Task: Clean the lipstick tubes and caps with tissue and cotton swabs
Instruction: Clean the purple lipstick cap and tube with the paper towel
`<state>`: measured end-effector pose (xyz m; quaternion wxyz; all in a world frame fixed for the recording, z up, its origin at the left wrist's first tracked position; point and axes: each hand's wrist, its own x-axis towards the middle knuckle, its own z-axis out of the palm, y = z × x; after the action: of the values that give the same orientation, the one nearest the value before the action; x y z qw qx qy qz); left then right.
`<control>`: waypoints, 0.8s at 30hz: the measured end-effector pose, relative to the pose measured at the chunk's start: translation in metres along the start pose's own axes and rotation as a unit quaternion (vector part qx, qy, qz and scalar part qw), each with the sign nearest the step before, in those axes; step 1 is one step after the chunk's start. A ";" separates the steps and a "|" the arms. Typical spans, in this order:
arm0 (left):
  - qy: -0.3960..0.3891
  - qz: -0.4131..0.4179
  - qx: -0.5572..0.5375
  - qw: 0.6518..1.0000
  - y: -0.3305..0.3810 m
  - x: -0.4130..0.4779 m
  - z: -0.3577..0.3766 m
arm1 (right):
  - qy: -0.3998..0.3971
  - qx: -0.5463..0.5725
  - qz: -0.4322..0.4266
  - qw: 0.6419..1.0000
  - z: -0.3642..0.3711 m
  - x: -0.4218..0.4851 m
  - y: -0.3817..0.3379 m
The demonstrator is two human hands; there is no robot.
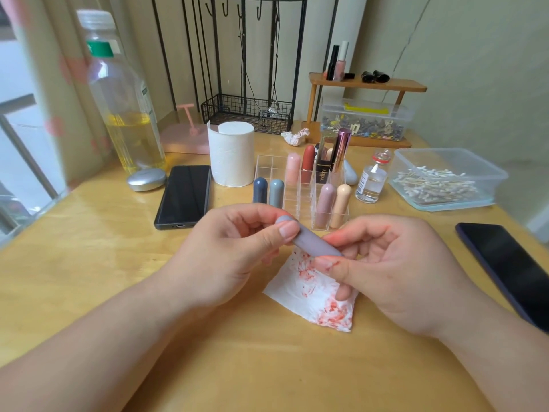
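Above stained tissue point(312, 292) — lavender lipstick tube point(315, 243) pinched at both ends, left hand point(225, 254) fingers and right hand point(395, 272) fingers curled round it.

We are at a home dressing table.
We see a wooden table point(89, 263) beside a curtain point(59, 69), with a wire rack point(246, 111), a little shelf point(395, 84) of nail polish point(339, 68), an organiser point(269, 166) of lipsticks point(308, 162) and a phone point(184, 194).

The fingers point(288, 231) hide part of the lilac lipstick tube point(315, 242); the right edge crops a phone point(511, 263).
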<state>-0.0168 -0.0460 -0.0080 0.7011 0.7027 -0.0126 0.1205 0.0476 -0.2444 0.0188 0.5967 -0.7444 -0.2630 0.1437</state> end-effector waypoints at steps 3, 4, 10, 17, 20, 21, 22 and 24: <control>-0.013 0.017 0.014 1.000 0.003 -0.001 -0.001 | -0.042 0.062 0.038 0.996 -0.002 0.001 0.000; -0.011 0.020 0.017 1.000 0.003 -0.001 -0.001 | -0.054 0.079 0.049 0.994 -0.002 0.002 0.001; 0.008 0.021 0.003 1.000 0.002 -0.002 0.006 | -0.073 0.088 0.048 0.992 -0.002 0.005 0.008; -0.006 0.022 0.011 1.000 0.002 -0.006 0.012 | -0.042 -0.030 -0.029 0.998 0.008 0.006 0.017; 0.009 0.016 0.009 1.000 0.002 -0.005 0.010 | -0.017 -0.068 -0.056 0.996 0.010 0.006 0.015; 0.015 0.012 0.007 1.000 0.003 -0.004 0.010 | -0.011 -0.072 -0.061 0.995 0.013 0.006 0.015; 0.022 0.008 0.004 1.000 0.003 -0.004 0.010 | -0.007 -0.066 -0.063 0.996 0.015 0.006 0.015; 0.043 -0.001 -0.009 0.999 0.003 -0.003 0.009 | -0.012 -0.045 -0.057 0.997 0.020 0.007 0.016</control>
<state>-0.0184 -0.0554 -0.0057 0.7074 0.6905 0.0173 0.1496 0.0463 -0.2272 -0.0010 0.5667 -0.7524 -0.3184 0.1067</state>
